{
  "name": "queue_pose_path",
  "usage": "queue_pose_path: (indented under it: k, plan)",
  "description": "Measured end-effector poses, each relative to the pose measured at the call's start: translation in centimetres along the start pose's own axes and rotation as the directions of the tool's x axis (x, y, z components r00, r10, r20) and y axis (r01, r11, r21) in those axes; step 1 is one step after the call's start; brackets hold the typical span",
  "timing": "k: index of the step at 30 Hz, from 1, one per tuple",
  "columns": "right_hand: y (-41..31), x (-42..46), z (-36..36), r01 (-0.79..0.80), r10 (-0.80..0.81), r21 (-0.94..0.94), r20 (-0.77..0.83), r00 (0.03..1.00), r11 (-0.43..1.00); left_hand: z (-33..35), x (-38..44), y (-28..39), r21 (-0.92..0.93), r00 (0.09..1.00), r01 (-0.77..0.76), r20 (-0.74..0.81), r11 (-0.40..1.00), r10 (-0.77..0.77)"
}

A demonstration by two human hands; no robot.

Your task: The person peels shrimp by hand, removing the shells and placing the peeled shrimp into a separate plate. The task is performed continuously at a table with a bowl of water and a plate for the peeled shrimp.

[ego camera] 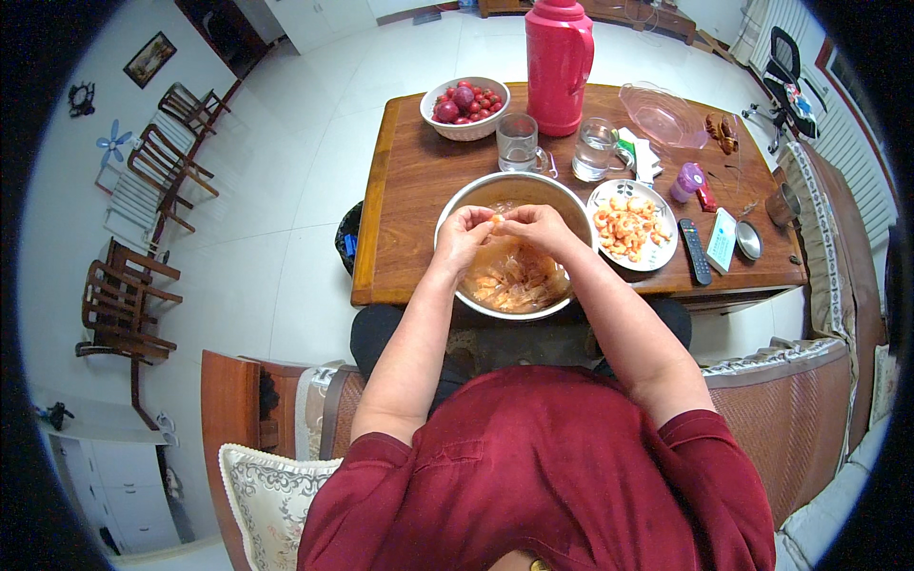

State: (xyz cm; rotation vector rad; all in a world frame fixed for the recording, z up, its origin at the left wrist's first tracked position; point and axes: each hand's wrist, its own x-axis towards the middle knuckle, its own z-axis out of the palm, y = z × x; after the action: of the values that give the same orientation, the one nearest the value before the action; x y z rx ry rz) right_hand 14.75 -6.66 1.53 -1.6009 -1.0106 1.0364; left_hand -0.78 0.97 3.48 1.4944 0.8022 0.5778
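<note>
My left hand [463, 232] and my right hand [537, 227] meet above a round metal basin [447, 208]. Between their fingertips is a small orange shrimp [498, 220], partly hidden by the fingers. Brownish liquid fills the lower basin, where a heap of shrimp and shells [520, 280] lies towards my side. Just right of the basin, a white plate with a leaf pattern [631, 187] carries a pile of peeled orange shrimp [628, 227].
Behind the basin stand two glass mugs [517, 146] [594, 153], a tall pink thermos [557, 71] and a fruit bowl [464, 131]. A remote control [695, 251], small box [722, 241] and metal lid [748, 240] lie right of the plate. A bin [348, 239] stands by the table's left edge.
</note>
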Motion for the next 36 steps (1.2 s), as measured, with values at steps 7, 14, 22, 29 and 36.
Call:
queue_pose_path:
  k: [7,14,22,29,36]
  plan:
    - [0.5,0.4,-0.3,-0.13,0.132,0.06,-0.03,0.991,0.99,1.0,-0.1,-1.5,0.662,0.726,-0.561,0.105,0.497,0.68]
    - [1.2,0.7,-1.0,-0.202,0.201,0.149,0.019,0.979,0.968,2.3,-0.6,-2.0,0.779,0.792,-0.478,0.184,0.405,0.582]
    - [1.1,0.7,-1.1,-0.145,0.148,0.151,-0.01,0.989,0.978,1.5,-0.8,0.1,0.465,0.956,-0.243,-0.031,0.851,0.29]
    - [-0.1,-0.1,-0.6,-0.047,-0.084,-0.485,-0.245,0.966,0.873,0.4,0.2,-0.8,-0.102,0.997,0.055,0.059,0.993,-0.049]
    - [1.4,0.3,0.6,-0.077,-0.012,-0.894,-0.091,0.996,0.442,0.3,0.8,-1.0,-0.267,0.996,0.087,0.058,0.96,-0.074]
